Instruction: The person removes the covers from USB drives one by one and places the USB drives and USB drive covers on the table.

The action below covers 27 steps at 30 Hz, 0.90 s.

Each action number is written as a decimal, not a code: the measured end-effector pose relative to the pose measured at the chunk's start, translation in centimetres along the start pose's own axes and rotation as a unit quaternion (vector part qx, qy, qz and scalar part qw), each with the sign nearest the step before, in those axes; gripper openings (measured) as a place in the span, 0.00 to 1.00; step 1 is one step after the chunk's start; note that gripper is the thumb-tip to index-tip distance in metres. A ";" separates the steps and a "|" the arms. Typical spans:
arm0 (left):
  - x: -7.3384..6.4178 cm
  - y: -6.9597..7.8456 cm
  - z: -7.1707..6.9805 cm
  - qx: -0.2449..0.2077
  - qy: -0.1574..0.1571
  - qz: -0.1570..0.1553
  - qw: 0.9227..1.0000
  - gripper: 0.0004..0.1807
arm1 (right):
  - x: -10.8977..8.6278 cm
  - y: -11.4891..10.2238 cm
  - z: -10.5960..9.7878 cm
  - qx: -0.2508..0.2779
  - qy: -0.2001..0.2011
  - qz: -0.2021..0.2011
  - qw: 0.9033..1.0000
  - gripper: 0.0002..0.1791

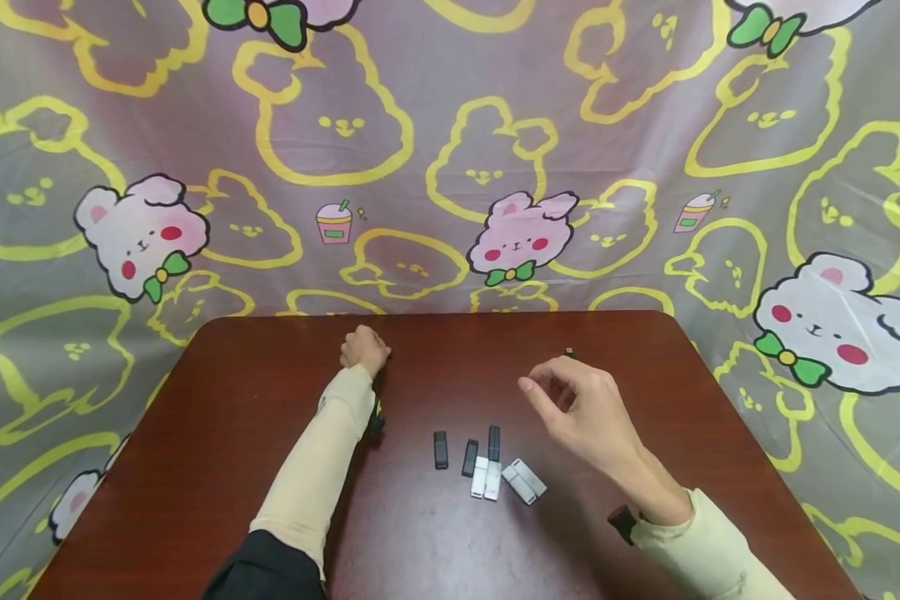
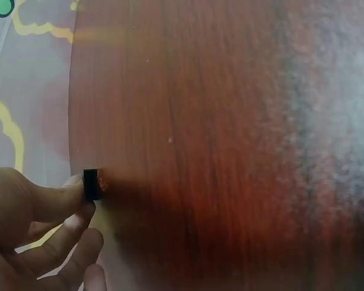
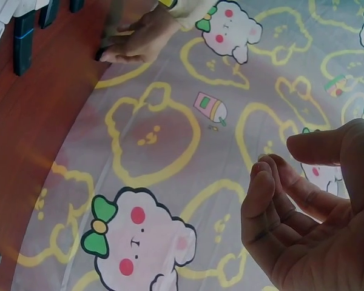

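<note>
Near the far edge of the table, my left hand [image 1: 364, 348] pinches a small black USB dongle [image 2: 91, 184] between thumb and index finger, low over the wood. The dongle is mostly hidden in the head view. My right hand [image 1: 588, 408] hovers over the right half of the table, fingers loosely bent, thumb apart from them, nothing held. Just beyond it lies another small dark dongle [image 1: 569, 352]. Between the hands lie several USB sticks: a black stick [image 1: 440, 450] apart on the left, more black ones [image 1: 470, 458], and white ones [image 1: 523, 481] in front.
The brown wooden table [image 1: 270, 358] has rounded far corners. Behind it and at both sides hangs a grey cloth [image 1: 412, 200] with yellow outlines and rabbit faces. A dark wrist device [image 1: 622, 523] is strapped at my right wrist.
</note>
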State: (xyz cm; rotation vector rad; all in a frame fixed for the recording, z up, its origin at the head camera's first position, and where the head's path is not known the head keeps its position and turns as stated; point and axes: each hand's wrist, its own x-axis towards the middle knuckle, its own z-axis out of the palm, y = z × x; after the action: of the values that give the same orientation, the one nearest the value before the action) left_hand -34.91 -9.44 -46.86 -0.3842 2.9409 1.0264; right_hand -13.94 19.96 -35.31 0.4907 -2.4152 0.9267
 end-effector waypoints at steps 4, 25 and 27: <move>0.0 -0.1 -0.7 -0.008 0.004 -0.014 1.000 0.12 | 0.1 -0.2 -0.1 -0.002 0.000 0.004 1.000 0.05; -11.2 -3.7 -8.0 0.002 0.105 0.124 0.987 0.21 | 3.3 0.0 5.7 -0.038 -0.223 -0.055 0.972 0.21; -12.7 -4.2 -8.5 0.005 0.104 0.129 0.986 0.19 | 3.4 0.1 7.1 -0.051 -0.263 -0.067 0.961 0.24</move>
State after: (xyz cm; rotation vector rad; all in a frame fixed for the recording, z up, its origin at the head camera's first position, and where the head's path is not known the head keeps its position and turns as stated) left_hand -20.95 -14.90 -41.70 -0.1168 3.2500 1.0526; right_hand -19.02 14.57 -37.96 0.9490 -2.8315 0.6674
